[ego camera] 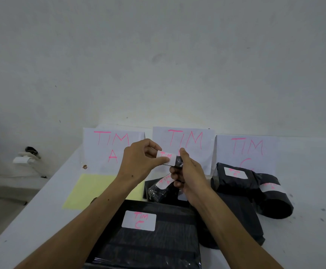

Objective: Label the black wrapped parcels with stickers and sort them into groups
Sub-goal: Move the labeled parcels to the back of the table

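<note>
you are mid-label: a white sticker (165, 157) with pink writing is going onto a small black parcel (178, 162) held up above the table (303, 171), in front of the middle sign (183, 140). lay one edge down first, then smooth across with your thumb so no crease or bubble forms on the slick wrap, and keep the writing facing you so you can read the team before sorting.

your left hand (138, 162) has thumb and forefinger closed in a pinch on the sticker's left end, the other fingers curled. your right hand (189, 175) is wrapped round the parcel, fingers curled under it and thumb up along its top. labelled parcels, including a large one (148, 239) marked c, lie on the table below your hands.
</note>
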Tool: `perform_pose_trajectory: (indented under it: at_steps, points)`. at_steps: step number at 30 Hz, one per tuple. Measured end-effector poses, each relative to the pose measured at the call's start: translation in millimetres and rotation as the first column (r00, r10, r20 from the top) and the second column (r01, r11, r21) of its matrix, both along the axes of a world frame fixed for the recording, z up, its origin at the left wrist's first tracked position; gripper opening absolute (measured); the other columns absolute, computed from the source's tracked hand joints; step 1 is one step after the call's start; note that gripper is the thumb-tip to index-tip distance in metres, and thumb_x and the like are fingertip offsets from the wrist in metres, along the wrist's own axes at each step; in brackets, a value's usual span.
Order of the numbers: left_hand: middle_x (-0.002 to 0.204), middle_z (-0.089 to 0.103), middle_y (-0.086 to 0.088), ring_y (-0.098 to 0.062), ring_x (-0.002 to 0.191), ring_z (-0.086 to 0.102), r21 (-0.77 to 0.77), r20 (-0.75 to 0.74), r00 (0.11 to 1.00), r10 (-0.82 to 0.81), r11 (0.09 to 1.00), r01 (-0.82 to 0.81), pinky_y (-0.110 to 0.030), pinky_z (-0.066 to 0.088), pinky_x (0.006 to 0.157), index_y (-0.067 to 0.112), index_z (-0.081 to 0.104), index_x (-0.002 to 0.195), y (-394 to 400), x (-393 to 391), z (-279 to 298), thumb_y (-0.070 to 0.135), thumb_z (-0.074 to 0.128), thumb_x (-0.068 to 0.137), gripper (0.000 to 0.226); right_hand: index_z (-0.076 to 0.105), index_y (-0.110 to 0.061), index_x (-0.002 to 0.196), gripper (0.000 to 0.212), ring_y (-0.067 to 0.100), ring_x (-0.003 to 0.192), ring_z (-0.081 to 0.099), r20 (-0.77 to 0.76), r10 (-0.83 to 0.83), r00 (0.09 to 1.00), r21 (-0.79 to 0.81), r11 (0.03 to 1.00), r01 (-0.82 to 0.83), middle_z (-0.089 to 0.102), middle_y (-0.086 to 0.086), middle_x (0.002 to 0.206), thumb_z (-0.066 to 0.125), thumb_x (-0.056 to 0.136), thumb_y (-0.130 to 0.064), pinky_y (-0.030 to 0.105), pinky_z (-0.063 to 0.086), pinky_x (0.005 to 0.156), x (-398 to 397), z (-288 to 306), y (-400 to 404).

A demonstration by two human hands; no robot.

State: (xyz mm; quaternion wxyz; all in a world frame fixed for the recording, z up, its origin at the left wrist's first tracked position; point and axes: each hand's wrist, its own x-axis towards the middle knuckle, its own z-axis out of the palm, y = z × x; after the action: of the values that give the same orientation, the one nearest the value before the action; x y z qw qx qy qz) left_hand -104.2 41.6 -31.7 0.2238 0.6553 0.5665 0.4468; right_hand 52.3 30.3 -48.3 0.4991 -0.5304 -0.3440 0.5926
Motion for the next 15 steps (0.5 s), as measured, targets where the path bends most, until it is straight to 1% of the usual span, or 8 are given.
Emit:
perform_pose_trajectory:
  at_steps: [5,10,13,15]
  points:
    - [0.07,0.071,0.007,-0.002,0.062,0.066,0.014,-0.031,0.999,0.018,1.0,-0.018,-0.009,0.049,0.058,0.02,0.071,0.089,-1.9,1.0,-0.2,0.033,0.092,0.069,0.032,0.061,-0.015,0.098,0.039,0.015,0.05,0.049,0.007,0.007,1.0,-0.01,1.0,-0.007,0.063,0.007,0.066,0.052,0.101,-0.053,0.026,0.035,0.044,-0.5,0.2,1.3]
    - [0.069,0.069,0.008,0.001,0.06,0.064,0.033,-0.059,0.998,0.037,0.999,-0.035,-0.006,0.048,0.058,0.022,0.07,0.088,-2.2,1.3,-0.9,0.035,0.092,0.069,0.032,0.063,-0.014,0.098,0.042,0.014,0.049,0.047,0.033,0.026,0.999,0.01,1.0,-0.027,0.061,0.006,0.064,0.05,0.102,-0.053,0.026,0.035,0.045,0.2,-0.7,1.4]
    - [0.068,0.069,0.009,0.0,0.06,0.064,0.026,-0.076,0.995,0.057,0.998,-0.055,-0.008,0.048,0.058,0.022,0.07,0.088,-1.8,1.5,-1.7,0.038,0.092,0.068,0.034,0.066,-0.013,0.1,0.045,0.013,0.049,0.048,0.067,0.037,0.997,0.025,0.999,-0.039,0.061,0.005,0.065,0.049,0.102,-0.054,0.026,0.037,0.046,1.0,-1.1,1.3]
    - [0.068,0.068,0.01,-0.001,0.062,0.065,0.02,-0.088,0.993,0.081,0.997,-0.079,-0.012,0.05,0.059,0.022,0.069,0.087,-1.7,1.6,-2.4,0.042,0.092,0.067,0.036,0.066,-0.012,0.101,0.047,0.012,0.049,0.048,0.077,0.048,0.996,0.026,0.998,-0.05,0.061,0.005,0.065,0.047,0.102,-0.055,0.026,0.038,0.047,1.3,-1.1,1.0]
